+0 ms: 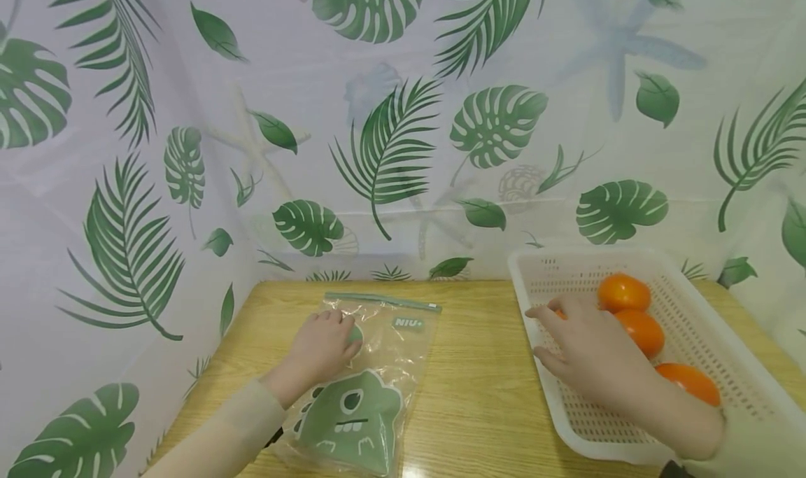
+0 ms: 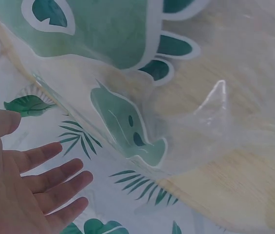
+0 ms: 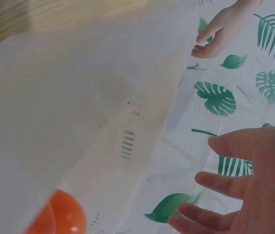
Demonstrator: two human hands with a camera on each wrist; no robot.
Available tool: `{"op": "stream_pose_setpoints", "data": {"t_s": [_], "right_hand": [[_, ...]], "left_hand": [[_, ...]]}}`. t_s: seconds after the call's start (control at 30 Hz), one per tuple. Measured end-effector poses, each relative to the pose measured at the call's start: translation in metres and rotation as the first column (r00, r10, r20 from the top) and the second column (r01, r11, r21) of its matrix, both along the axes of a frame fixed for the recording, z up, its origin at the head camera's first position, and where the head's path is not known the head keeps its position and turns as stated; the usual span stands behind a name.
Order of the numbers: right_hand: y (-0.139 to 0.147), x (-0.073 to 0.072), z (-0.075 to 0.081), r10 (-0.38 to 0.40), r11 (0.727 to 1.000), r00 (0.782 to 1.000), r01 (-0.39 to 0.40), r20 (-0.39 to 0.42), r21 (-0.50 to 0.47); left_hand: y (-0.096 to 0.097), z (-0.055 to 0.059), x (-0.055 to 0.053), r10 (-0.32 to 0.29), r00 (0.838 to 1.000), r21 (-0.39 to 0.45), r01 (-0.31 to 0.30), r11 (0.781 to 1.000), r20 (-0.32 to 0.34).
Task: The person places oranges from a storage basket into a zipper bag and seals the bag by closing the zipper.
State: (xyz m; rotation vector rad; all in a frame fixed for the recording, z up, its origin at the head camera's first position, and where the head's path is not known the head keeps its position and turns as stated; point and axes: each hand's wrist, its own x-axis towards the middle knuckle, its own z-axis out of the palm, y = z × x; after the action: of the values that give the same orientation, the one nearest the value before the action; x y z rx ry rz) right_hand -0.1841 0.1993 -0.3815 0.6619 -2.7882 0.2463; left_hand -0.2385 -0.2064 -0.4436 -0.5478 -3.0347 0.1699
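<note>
A clear zip bag [image 1: 412, 352] with a green cartoon dinosaur print and a green zip strip lies flat on the table. Over its left side is my left hand [image 1: 324, 345], fingers relaxed and nothing held; in the left wrist view the hand [image 2: 35, 180] has its fingers spread beside the bag [image 2: 127, 126]. My right hand [image 1: 592, 352] hovers over the left part of a white perforated basket [image 1: 548, 401], fingers loosely extended and holding nothing. Several orange tomatoes [image 1: 623, 293] sit in the basket, one partly hidden behind the right hand's fingers.
The wooden table [image 1: 475, 380] meets a leaf-printed cloth [image 1: 403, 149] hung behind and at the sides. The basket stands at the table's right, its raised rim [image 1: 519, 282] facing the bag across a strip of bare wood.
</note>
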Motion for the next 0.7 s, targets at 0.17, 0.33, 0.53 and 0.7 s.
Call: {"op": "stream_pose_setpoints", "data": {"t_s": [0.17, 0.33, 0.53, 0.7], "right_hand": [[-0.012, 0.0, 0.0, 0.009, 1.0, 1.0, -0.009, -0.005, 0.0], [-0.023, 0.001, -0.001, 0.037, 0.999, 0.999, -0.036, -0.011, 0.013], [-0.039, 0.004, -0.004, 0.047, 0.999, 0.999, -0.048, 0.019, 0.025], [-0.053, 0.007, -0.007, 0.075, 0.996, 0.996, -0.077, 0.043, 0.045]], "left_hand": [[-0.008, 0.0, 0.004, 0.02, 1.0, 0.023, -0.02, 1.0, 0.007], [-0.016, -0.004, 0.007, 0.04, 0.999, 0.034, -0.04, 0.999, -0.007], [-0.028, -0.006, 0.011, 0.057, 0.998, 0.055, -0.056, 0.997, -0.03], [-0.037, -0.009, 0.015, 0.074, 0.996, 0.062, -0.072, 0.995, -0.04]]}}
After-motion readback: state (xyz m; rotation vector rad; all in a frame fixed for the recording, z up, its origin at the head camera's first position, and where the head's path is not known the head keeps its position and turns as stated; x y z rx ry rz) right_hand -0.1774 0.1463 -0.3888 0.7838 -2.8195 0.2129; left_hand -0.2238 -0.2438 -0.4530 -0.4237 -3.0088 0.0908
